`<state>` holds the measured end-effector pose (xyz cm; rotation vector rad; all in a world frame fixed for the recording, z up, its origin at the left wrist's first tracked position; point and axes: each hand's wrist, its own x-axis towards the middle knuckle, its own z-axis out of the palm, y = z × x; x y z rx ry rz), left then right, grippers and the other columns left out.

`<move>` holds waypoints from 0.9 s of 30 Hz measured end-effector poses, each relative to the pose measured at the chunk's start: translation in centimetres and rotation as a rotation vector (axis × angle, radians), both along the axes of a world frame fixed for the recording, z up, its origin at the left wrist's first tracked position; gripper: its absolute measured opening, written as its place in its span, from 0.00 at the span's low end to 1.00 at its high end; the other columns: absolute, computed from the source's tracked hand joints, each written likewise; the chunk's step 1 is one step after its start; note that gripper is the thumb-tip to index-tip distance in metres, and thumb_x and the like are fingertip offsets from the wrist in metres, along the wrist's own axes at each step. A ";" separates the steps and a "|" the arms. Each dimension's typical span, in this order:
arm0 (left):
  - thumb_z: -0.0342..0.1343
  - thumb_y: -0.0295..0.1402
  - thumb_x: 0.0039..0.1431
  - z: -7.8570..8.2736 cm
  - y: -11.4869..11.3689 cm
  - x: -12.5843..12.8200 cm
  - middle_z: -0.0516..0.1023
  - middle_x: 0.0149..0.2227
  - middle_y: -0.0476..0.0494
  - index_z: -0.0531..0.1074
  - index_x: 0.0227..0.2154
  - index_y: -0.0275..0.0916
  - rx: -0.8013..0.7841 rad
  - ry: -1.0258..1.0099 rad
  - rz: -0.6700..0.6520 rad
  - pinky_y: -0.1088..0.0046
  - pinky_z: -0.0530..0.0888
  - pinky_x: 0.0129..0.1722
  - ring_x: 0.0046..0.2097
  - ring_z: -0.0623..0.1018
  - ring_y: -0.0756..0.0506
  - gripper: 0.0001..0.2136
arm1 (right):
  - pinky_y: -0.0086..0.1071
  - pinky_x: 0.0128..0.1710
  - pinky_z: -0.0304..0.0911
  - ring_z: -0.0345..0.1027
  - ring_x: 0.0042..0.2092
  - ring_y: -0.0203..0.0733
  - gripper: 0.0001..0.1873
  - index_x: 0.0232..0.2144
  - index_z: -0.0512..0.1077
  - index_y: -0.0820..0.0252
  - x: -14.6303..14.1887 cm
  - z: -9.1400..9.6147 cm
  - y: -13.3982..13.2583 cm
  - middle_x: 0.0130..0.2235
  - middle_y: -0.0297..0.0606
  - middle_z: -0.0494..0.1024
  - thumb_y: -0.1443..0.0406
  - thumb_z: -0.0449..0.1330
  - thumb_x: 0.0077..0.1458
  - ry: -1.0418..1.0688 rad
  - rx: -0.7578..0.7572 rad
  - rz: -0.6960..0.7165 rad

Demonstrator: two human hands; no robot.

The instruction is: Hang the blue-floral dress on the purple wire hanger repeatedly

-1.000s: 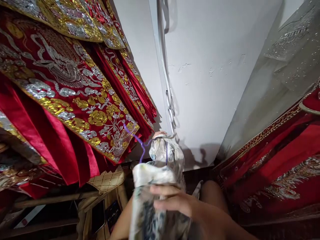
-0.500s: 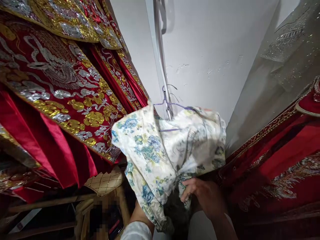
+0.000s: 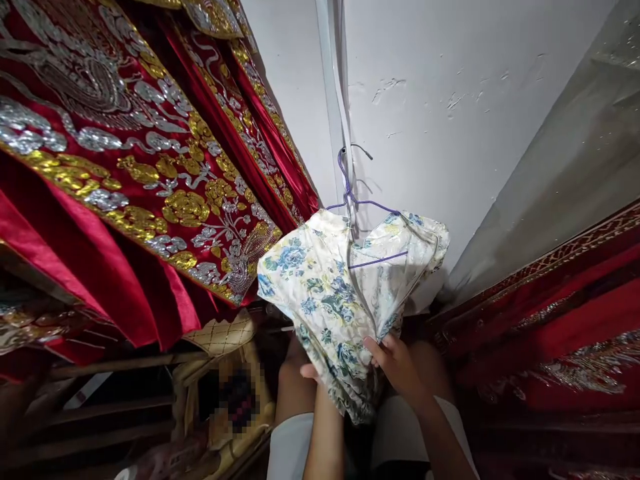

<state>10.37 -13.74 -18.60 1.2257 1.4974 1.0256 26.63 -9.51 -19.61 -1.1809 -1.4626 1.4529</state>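
Observation:
A white floral top (image 3: 320, 293) with blue and yellow flowers hangs in front of me on a purple wire hanger (image 3: 345, 190), its front edges crossing in a V. My right hand (image 3: 395, 363) is closed in a pinch on the cloth at the point of that V. Lower down on the left, my left hand (image 3: 309, 372) reaches behind the top's lower part. Only its thumb shows, held out to the side; the cloth hides its fingers. Below my hands, the gathered hem hangs over my lap.
A red cloth with gold and silver embroidery (image 3: 185, 207) hangs at the left. Below it stands a bamboo chair (image 3: 225, 333). A pale strip (image 3: 333, 80) runs down the white wall (image 3: 425, 133). More red embroidered cloth (image 3: 575, 320) hangs at the right.
The top has swung from spread wide to hanging narrower, with its right side folded in. My left hand has risen and its thumb now shows. My right hand keeps its pinch. The view has shifted slightly.

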 end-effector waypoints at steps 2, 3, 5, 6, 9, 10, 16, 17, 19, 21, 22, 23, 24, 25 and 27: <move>0.46 0.75 0.38 -0.9 0.4 0.3 0.80 0.54 0.35 0.74 0.56 0.50 -0.032 -0.124 0.050 0.45 0.73 0.58 0.64 0.70 0.26 0.48 | 0.37 0.28 0.58 0.63 0.25 0.45 0.22 0.18 0.60 0.52 0.0 -0.1 -0.1 0.19 0.32 0.66 0.51 0.62 0.55 -0.081 0.007 -0.005; 0.50 0.72 0.40 -1.1 0.3 0.3 0.81 0.53 0.34 0.75 0.55 0.47 -0.051 -0.221 0.089 0.45 0.72 0.58 0.63 0.71 0.25 0.45 | 0.36 0.28 0.57 0.62 0.25 0.45 0.24 0.17 0.59 0.53 0.0 0.0 -0.1 0.18 0.32 0.65 0.50 0.61 0.56 -0.114 0.024 -0.004; 0.62 0.62 0.41 -1.3 0.0 0.0 0.81 0.52 0.34 0.75 0.54 0.43 -0.077 -0.446 0.195 0.48 0.71 0.60 0.61 0.74 0.26 0.39 | 0.36 0.28 0.56 0.62 0.25 0.44 0.25 0.16 0.59 0.53 0.1 0.5 0.0 0.19 0.32 0.65 0.49 0.58 0.59 -0.130 0.058 0.011; 0.67 0.56 0.41 -1.3 -0.2 -0.2 0.81 0.52 0.34 0.75 0.54 0.41 -0.077 -0.547 0.254 0.50 0.71 0.61 0.60 0.75 0.28 0.37 | 0.36 0.29 0.56 0.63 0.26 0.44 0.25 0.17 0.60 0.53 0.2 0.7 0.0 0.19 0.33 0.66 0.49 0.56 0.60 -0.117 0.071 0.020; 0.73 0.47 0.40 -1.3 -0.6 -0.8 0.81 0.53 0.36 0.75 0.52 0.41 -0.053 -0.670 0.359 0.55 0.68 0.63 0.59 0.76 0.33 0.34 | 0.35 0.29 0.58 0.63 0.27 0.44 0.23 0.20 0.65 0.52 0.4 1.5 0.1 0.21 0.33 0.67 0.49 0.53 0.62 -0.030 0.078 0.025; 0.74 0.46 0.39 -1.4 -0.5 -0.9 0.80 0.53 0.36 0.75 0.51 0.40 -0.054 -0.682 0.374 0.55 0.68 0.63 0.59 0.76 0.33 0.34 | 0.34 0.29 0.58 0.62 0.26 0.43 0.22 0.21 0.66 0.52 0.4 1.7 0.1 0.21 0.32 0.66 0.49 0.53 0.62 0.007 0.065 0.028; 0.71 0.44 0.44 -3.1 1.0 -0.5 0.78 0.46 0.39 0.72 0.46 0.39 0.209 -0.552 0.699 0.61 0.71 0.54 0.52 0.77 0.37 0.28 | 0.33 0.25 0.54 0.56 0.23 0.40 0.20 0.16 0.65 0.54 0.3 2.3 -0.1 0.20 0.33 0.64 0.54 0.54 0.57 0.160 -0.034 -0.014; 0.70 0.43 0.47 -3.6 1.3 -0.1 0.76 0.47 0.40 0.71 0.47 0.39 0.338 -0.448 0.841 0.63 0.71 0.53 0.51 0.76 0.40 0.26 | 0.33 0.25 0.53 0.55 0.23 0.39 0.20 0.16 0.64 0.54 0.2 2.3 -0.1 0.19 0.33 0.63 0.55 0.54 0.56 0.167 -0.046 -0.029; 0.66 0.39 0.52 -4.4 1.7 1.2 0.72 0.48 0.42 0.69 0.47 0.41 0.573 -0.198 1.032 0.66 0.69 0.53 0.50 0.74 0.43 0.21 | 0.33 0.24 0.51 0.53 0.22 0.38 0.18 0.15 0.65 0.54 -0.1 2.2 0.1 0.18 0.33 0.63 0.56 0.53 0.54 0.172 -0.076 -0.041; 0.63 0.33 0.56 -5.2 1.9 2.9 0.71 0.48 0.42 0.69 0.47 0.41 0.685 0.004 0.944 0.66 0.68 0.52 0.49 0.73 0.44 0.16 | 0.33 0.23 0.50 0.53 0.21 0.38 0.17 0.15 0.67 0.54 -0.5 2.3 0.4 0.17 0.33 0.64 0.56 0.53 0.52 0.157 -0.100 -0.028; 0.61 0.30 0.56 -5.5 2.0 3.8 0.72 0.47 0.41 0.70 0.46 0.41 0.694 0.060 0.808 0.65 0.69 0.52 0.49 0.73 0.43 0.15 | 0.33 0.23 0.50 0.54 0.21 0.37 0.16 0.16 0.68 0.55 -0.7 2.5 0.6 0.17 0.33 0.64 0.56 0.53 0.51 0.138 -0.106 -0.013; 0.60 0.27 0.54 -5.7 2.1 4.6 0.73 0.47 0.41 0.70 0.46 0.41 0.686 0.085 0.669 0.65 0.69 0.51 0.50 0.73 0.42 0.15 | 0.32 0.23 0.51 0.54 0.21 0.37 0.16 0.17 0.70 0.55 -0.9 2.7 0.7 0.17 0.33 0.65 0.56 0.53 0.50 0.111 -0.108 0.015; 0.59 0.25 0.52 -5.8 2.2 5.3 0.74 0.47 0.41 0.71 0.46 0.40 0.671 0.087 0.563 0.65 0.70 0.50 0.49 0.74 0.42 0.17 | 0.32 0.23 0.52 0.56 0.21 0.37 0.16 0.17 0.71 0.56 -1.0 3.1 0.9 0.17 0.33 0.65 0.56 0.53 0.50 0.081 -0.107 0.050; 0.58 0.23 0.49 -5.8 2.3 5.8 0.74 0.46 0.41 0.71 0.47 0.40 0.659 0.075 0.501 0.66 0.70 0.48 0.48 0.75 0.42 0.19 | 0.32 0.24 0.53 0.57 0.21 0.37 0.16 0.18 0.72 0.57 -1.1 3.4 1.1 0.16 0.33 0.66 0.56 0.53 0.49 0.050 -0.106 0.089; 0.57 0.22 0.48 -5.5 2.7 6.2 0.75 0.39 0.45 0.71 0.42 0.40 0.649 0.048 0.461 0.70 0.71 0.41 0.41 0.75 0.45 0.17 | 0.32 0.24 0.54 0.58 0.21 0.37 0.15 0.19 0.74 0.58 -1.0 4.3 1.6 0.16 0.34 0.67 0.58 0.54 0.49 0.004 -0.104 0.167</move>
